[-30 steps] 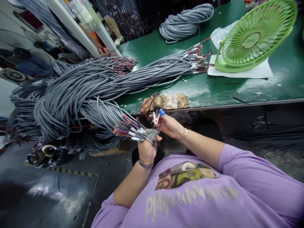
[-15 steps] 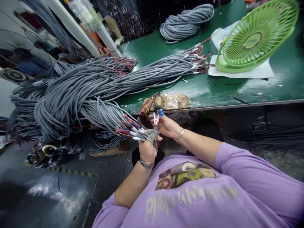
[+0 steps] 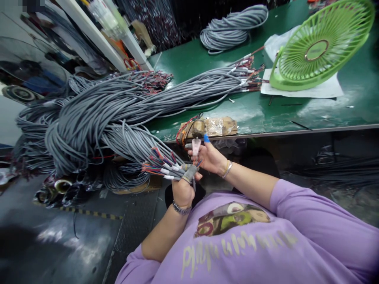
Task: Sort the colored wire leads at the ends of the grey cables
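Note:
My left hand (image 3: 182, 192), with a metal watch on its wrist, is closed around a grey cable (image 3: 194, 183). Thin coloured wires fan out from the cable's end toward my right hand (image 3: 213, 158). Grey wrapping covers part of the left fingers. A blue cover sits on one raised digit of my right hand. Its other fingers are closed about a small pale pink clip-like tool (image 3: 196, 146), close to the wire ends; the exact contact is too small to see. Left of my hands hangs a bundle of grey cables (image 3: 134, 142) with white sleeves and bare coloured wire ends.
A big heap of grey cables (image 3: 79, 110) lies over the left of the green table (image 3: 319, 112). At the table edge sits a wooden block with clear tape (image 3: 220, 126). A green fan (image 3: 316, 49) stands on paper at right; a cable coil (image 3: 233, 29) lies behind.
The pink tool has turned, showing a broader face where two prongs showed before. My right hand's blue-covered digit has shifted slightly right. My left hand stays nearly still.

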{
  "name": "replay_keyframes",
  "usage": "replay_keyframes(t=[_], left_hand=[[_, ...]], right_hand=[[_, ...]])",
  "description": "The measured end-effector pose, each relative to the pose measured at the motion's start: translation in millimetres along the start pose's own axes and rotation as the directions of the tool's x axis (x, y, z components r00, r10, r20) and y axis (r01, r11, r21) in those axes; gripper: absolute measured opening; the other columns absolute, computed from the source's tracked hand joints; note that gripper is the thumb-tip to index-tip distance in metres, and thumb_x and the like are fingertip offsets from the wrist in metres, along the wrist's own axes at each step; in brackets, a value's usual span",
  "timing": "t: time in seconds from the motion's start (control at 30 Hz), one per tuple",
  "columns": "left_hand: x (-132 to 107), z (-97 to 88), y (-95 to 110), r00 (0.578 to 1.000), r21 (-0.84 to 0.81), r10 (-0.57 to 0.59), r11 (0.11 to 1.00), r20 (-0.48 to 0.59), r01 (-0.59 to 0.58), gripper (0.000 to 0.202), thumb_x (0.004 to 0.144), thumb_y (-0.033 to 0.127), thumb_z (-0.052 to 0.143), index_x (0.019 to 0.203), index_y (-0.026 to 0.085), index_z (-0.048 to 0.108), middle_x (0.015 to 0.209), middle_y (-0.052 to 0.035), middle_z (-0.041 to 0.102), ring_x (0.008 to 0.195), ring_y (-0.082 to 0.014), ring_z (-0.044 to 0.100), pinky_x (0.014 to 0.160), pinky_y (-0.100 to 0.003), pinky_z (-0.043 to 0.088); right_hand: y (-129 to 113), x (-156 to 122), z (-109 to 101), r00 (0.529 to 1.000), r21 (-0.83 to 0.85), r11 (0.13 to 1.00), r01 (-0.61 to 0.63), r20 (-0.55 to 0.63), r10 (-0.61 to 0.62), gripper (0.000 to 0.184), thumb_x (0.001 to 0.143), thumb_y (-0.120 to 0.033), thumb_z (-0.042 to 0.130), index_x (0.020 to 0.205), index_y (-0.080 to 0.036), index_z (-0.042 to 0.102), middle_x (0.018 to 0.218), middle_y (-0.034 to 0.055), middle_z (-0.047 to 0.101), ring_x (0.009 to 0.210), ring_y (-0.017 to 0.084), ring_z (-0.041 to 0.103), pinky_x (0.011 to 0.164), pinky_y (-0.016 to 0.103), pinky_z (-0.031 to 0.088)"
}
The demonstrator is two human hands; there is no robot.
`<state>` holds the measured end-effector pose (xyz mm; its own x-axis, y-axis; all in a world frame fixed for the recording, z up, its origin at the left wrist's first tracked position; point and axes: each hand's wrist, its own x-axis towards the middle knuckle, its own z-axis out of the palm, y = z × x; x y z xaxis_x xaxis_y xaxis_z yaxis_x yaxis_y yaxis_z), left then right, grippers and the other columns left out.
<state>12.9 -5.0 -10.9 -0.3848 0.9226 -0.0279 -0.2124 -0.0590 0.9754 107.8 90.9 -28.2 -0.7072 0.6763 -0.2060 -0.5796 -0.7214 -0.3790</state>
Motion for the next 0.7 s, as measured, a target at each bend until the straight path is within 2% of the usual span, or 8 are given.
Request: replay_keyframes(t=[0.07,0.23,0.33,0.4,0.5,0.57,0.6,0.7], left_hand=[[-1.7,0.5,2.3,1.000,-0.009,0.001,1.000,-0.013,-0.001,0.017,0.071,0.026,0.070,0.060,0.017,0.060,0.048,0.0026,0.059,0.047,-0.0113,0.057,0.053,-0.025,0.047],[2.6,2.3,2.4,0.999,-0.016,-0.014,1.000,-0.051,0.013,0.016,0.070,0.024,0.069,0.061,0.017,0.059,0.047,0.0031,0.059,0.047,-0.0109,0.058,0.056,-0.025,0.048],[6.5,2.3,0.0,0.999,-0.021,-0.007,1.000,-0.049,0.006,0.016,0.070,0.024,0.068,0.060,0.016,0.059,0.048,0.0027,0.058,0.048,-0.0112,0.059,0.057,-0.025,0.048],[8.1,2.4,-1.3,0.999,-0.022,-0.005,1.000,-0.050,0.004,0.017,0.070,0.025,0.068,0.059,0.016,0.058,0.047,0.0029,0.057,0.048,-0.0115,0.059,0.057,-0.025,0.049],[9.2,2.7,-2.6,0.999,-0.022,-0.003,1.000,-0.054,0.002,0.016,0.069,0.025,0.069,0.060,0.017,0.059,0.046,0.0036,0.056,0.047,-0.0114,0.058,0.057,-0.025,0.049],[9.9,2.8,-3.4,0.999,-0.015,0.012,1.000,-0.050,-0.013,0.015,0.069,0.024,0.068,0.060,0.017,0.060,0.046,0.0037,0.056,0.048,-0.0113,0.058,0.058,-0.025,0.049],[10.3,2.9,-3.8,0.999,-0.009,0.022,1.000,-0.046,-0.022,0.015,0.070,0.023,0.067,0.059,0.017,0.060,0.046,0.0034,0.056,0.049,-0.0113,0.058,0.059,-0.025,0.049],[11.4,2.9,-5.3,0.998,0.018,0.030,0.999,-0.050,-0.030,0.016,0.070,0.023,0.066,0.057,0.017,0.060,0.046,0.0026,0.057,0.050,-0.0115,0.059,0.061,-0.026,0.050]], right_hand=[[-1.9,-2.6,0.3,1.000,-0.016,1.000,0.001,0.005,-0.001,0.049,0.087,-0.061,0.048,0.091,-0.016,0.065,0.079,0.0046,0.065,0.060,0.011,0.052,0.056,0.024,0.044],[-3.3,-5.7,2.4,0.994,-0.066,0.995,0.079,-0.076,-0.084,0.021,0.088,-0.035,0.058,0.084,-0.016,0.066,0.079,0.0029,0.066,0.062,0.009,0.055,0.057,0.021,0.042],[-2.3,-6.7,3.1,0.992,-0.111,0.989,0.094,-0.078,-0.103,0.023,0.084,-0.038,0.062,0.082,-0.016,0.065,0.076,0.0025,0.065,0.063,0.010,0.055,0.057,0.021,0.041],[-0.7,-6.1,2.1,0.979,-0.188,0.968,0.166,-0.084,-0.184,0.029,0.078,-0.044,0.068,0.075,-0.016,0.063,0.068,0.0002,0.060,0.057,0.008,0.049,0.054,0.021,0.038],[2.4,-2.6,-2.0,0.898,-0.374,0.858,0.351,-0.125,-0.422,0.041,0.067,-0.052,0.075,0.064,-0.016,0.056,0.056,-0.0038,0.050,0.050,0.006,0.037,0.050,0.021,0.030],[4.2,1.0,-5.2,0.845,-0.461,0.787,0.409,-0.133,-0.517,0.045,0.067,-0.058,0.072,0.062,-0.016,0.056,0.055,-0.0036,0.050,0.050,0.006,0.036,0.049,0.022,0.028],[4.9,2.7,-6.4,0.848,-0.466,0.785,0.408,-0.124,-0.515,0.047,0.069,-0.061,0.069,0.063,-0.016,0.057,0.055,-0.0031,0.050,0.050,0.007,0.036,0.049,0.022,0.028],[5.4,6.5,-6.7,0.935,-0.345,0.888,0.303,-0.071,-0.346,0.050,0.072,-0.065,0.064,0.070,-0.016,0.062,0.058,-0.0022,0.051,0.051,0.008,0.038,0.051,0.022,0.032]])
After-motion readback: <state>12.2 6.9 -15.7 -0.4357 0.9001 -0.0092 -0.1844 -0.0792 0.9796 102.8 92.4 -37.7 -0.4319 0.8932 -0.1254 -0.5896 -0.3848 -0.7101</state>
